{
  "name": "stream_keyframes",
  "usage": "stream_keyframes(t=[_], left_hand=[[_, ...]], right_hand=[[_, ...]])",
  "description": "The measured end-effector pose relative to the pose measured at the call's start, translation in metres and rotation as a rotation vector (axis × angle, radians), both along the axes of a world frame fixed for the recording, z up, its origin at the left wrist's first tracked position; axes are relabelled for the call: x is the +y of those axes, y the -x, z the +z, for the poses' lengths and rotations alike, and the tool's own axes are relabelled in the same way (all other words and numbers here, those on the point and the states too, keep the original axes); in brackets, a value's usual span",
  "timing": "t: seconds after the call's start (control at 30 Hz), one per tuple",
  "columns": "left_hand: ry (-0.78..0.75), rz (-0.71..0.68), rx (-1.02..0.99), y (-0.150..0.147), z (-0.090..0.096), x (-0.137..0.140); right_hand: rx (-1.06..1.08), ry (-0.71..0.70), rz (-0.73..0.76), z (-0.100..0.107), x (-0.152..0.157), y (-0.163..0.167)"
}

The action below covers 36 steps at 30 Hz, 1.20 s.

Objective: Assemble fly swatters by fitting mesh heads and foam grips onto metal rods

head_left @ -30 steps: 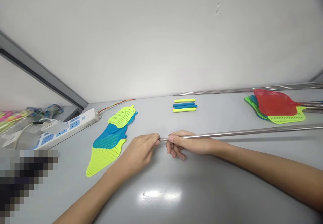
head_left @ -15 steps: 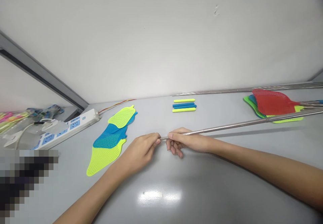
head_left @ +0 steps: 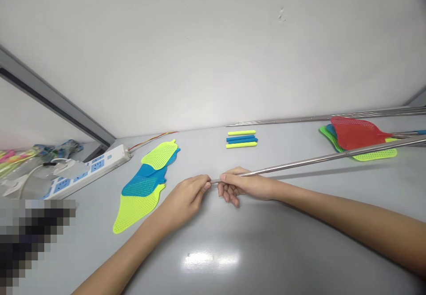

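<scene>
A long metal rod [head_left: 299, 163] slants from the middle of the table up to the right edge of the view. My left hand [head_left: 189, 195] is closed around its thin left end, fingers and thumb pinching it. Just to the right, my right hand [head_left: 244, 185] holds the same rod between thumb and forefinger, its other fingers curled loosely below. To the left of my left hand lie overlapping fly swatter heads, yellow [head_left: 138, 208] and blue [head_left: 144, 180]. Behind the hands is a small group of yellow and blue plastic handles [head_left: 242, 139].
At the right, a red fly swatter [head_left: 357, 133] lies on green, blue and yellow ones. Several metal rods [head_left: 316, 118] rest along the wall. A white power strip [head_left: 100, 165] with plugs and bagged items stands on the left, by a grey frame post [head_left: 56, 93].
The rod's right part has tilted up slightly. Both hands keep their hold on it in nearly the same place; the whole view has shifted a little.
</scene>
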<state>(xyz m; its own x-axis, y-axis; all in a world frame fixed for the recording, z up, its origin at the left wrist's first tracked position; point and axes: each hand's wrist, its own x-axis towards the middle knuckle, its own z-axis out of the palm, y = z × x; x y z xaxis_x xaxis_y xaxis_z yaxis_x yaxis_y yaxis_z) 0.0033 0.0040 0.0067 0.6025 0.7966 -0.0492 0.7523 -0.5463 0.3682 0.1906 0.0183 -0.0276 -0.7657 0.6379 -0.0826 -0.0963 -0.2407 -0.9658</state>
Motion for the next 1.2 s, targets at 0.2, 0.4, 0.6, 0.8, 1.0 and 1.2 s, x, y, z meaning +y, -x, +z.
stream_keyframes(t=[0.2, 0.4, 0.6, 0.8, 1.0, 1.2], left_hand=[[0.018, 0.006, -0.001, -0.0006, 0.0013, -0.0003], [0.017, 0.014, -0.012, -0.0012, 0.0015, -0.0007], [0.001, 0.009, -0.012, -0.0013, 0.0, 0.0001], [0.018, 0.007, -0.023, -0.0015, 0.0014, -0.0008], [0.007, 0.017, -0.044, -0.0043, 0.004, -0.0028], [-0.006, 0.045, -0.012, -0.0052, 0.0012, -0.0025]], right_hand=[[0.018, 0.019, -0.004, 0.0009, 0.0004, 0.0005], [0.002, 0.004, -0.004, 0.0004, 0.0003, 0.0007], [-0.021, -0.037, 0.003, 0.0, -0.0001, -0.001], [-0.021, -0.053, 0.009, -0.0001, -0.0009, -0.0023], [-0.021, -0.067, 0.02, 0.0003, -0.0006, -0.0015], [0.055, 0.011, 0.029, -0.0004, 0.001, -0.0011]])
